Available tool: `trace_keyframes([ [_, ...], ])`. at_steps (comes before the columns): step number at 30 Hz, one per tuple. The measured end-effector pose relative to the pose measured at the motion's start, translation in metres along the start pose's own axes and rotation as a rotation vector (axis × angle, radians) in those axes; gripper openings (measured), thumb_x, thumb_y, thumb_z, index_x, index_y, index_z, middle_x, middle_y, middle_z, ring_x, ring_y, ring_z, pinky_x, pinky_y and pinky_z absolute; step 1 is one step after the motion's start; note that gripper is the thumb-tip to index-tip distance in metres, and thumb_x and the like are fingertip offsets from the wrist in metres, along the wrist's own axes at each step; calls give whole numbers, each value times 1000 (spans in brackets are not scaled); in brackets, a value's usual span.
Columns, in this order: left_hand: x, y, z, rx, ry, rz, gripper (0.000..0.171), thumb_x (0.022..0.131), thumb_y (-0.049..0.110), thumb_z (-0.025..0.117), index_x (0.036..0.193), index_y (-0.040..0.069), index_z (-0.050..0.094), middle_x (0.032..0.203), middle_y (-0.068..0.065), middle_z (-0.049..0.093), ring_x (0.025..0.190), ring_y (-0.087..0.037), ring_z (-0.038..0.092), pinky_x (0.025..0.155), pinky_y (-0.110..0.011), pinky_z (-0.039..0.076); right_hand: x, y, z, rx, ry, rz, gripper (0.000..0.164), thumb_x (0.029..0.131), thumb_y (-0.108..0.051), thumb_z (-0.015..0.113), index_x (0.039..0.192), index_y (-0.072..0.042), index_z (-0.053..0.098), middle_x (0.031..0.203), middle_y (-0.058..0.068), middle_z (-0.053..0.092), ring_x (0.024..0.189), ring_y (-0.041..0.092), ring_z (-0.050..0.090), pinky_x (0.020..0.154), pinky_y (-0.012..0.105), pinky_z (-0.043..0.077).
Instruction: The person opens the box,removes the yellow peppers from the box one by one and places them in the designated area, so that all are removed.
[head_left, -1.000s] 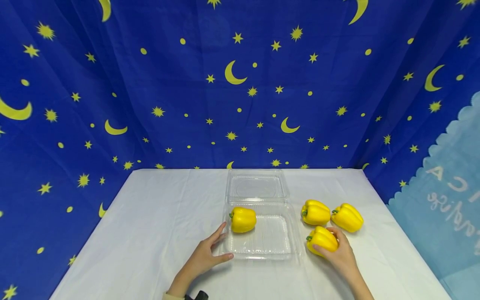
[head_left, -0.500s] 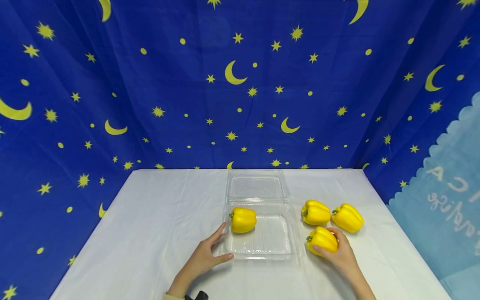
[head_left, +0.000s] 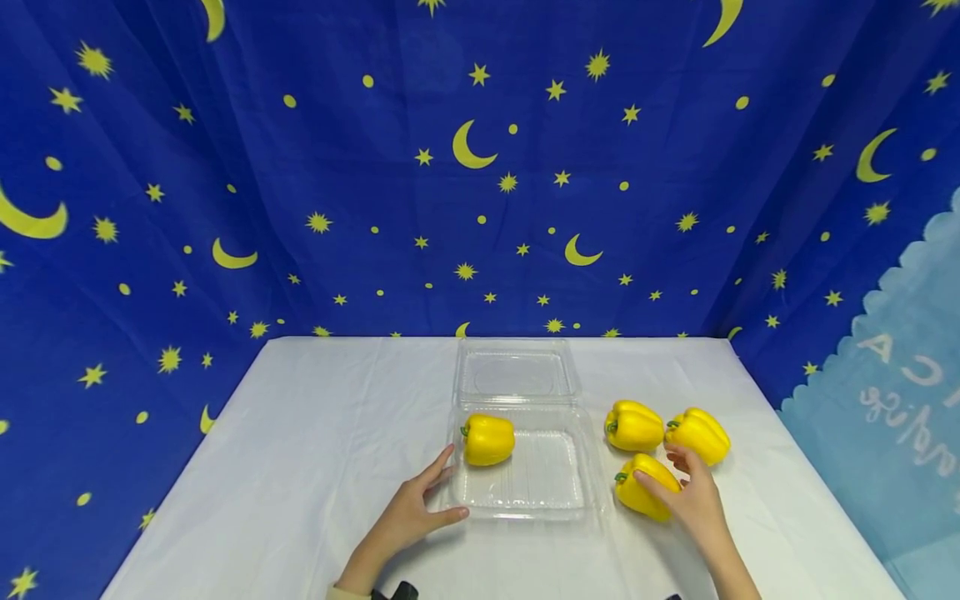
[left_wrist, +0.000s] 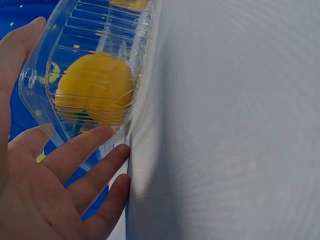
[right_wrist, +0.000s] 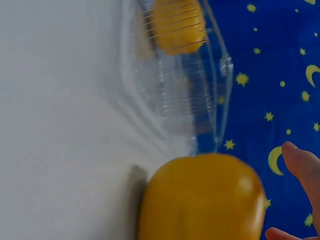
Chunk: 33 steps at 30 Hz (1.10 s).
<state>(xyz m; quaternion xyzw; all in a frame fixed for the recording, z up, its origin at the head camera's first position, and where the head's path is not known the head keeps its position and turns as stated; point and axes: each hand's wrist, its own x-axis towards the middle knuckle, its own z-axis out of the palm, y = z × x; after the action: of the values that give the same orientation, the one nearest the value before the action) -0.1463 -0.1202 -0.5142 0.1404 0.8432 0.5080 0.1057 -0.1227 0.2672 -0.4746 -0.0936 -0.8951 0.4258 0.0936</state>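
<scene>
A clear plastic clamshell container (head_left: pixel 525 492) lies unfolded on the white table, one yellow bell pepper (head_left: pixel 489 439) in the left part of its base. My left hand (head_left: pixel 408 508) is at the container's left side, fingers extended and thumb by the front corner. Through the clear wall, the left wrist view shows that pepper (left_wrist: pixel 95 90) and its green stem. To the right of the container, my right hand (head_left: pixel 693 496) is spread loosely around the right side of the nearest yellow bell pepper (head_left: pixel 643 492). In the right wrist view its fingers stand apart from this pepper (right_wrist: pixel 202 200).
Two more yellow bell peppers, one (head_left: pixel 634 426) left and one (head_left: pixel 699 435) right, lie just behind my right hand. The container's lid (head_left: pixel 515 372) lies flat toward the back. A blue star-and-moon curtain (head_left: pixel 480 167) surrounds the white tabletop (head_left: pixel 322 433).
My right hand has loosened from the nearest pepper and shifted slightly right and back, its fingers now off the pepper. The pepper stays in place. My left hand has not moved.
</scene>
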Motion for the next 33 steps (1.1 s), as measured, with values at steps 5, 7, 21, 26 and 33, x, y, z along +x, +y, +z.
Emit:
trace_keyframes([
  [5,1,0,-1,4,1,0,90,77,37,77,151,23,27,140,-17,52,133,-39,45,112,-61,26,7,-18,-1,40,4,-60,67,82,-20,75,131,9,41,131,30,47,120,43,46,98,62,42],
  [7,1,0,-1,3,1,2,90,77,37,77,151,23,27,140,-17,52,133,-38,46,112,-61,26,10,-24,1,40,-3,-86,67,82,-19,75,131,9,41,131,30,47,119,43,46,98,62,43],
  [21,3,0,-1,10,10,21,91,77,36,78,151,20,28,138,-16,54,131,-38,47,112,-61,27,30,-68,36,181,-70,-141,63,79,-14,77,130,4,45,129,24,52,121,37,48,106,54,41],
  [26,2,0,-1,6,10,16,91,77,35,78,151,20,28,138,-17,53,131,-39,47,111,-61,27,31,-80,55,206,-138,-135,63,79,-16,77,131,1,45,132,23,51,123,37,47,107,53,40],
  [33,1,-1,1,-3,0,-1,91,77,36,78,151,23,27,140,-16,53,132,-40,46,111,-63,25,30,-90,86,207,-151,-242,59,75,-13,80,124,2,51,123,22,56,113,36,54,98,53,47],
])
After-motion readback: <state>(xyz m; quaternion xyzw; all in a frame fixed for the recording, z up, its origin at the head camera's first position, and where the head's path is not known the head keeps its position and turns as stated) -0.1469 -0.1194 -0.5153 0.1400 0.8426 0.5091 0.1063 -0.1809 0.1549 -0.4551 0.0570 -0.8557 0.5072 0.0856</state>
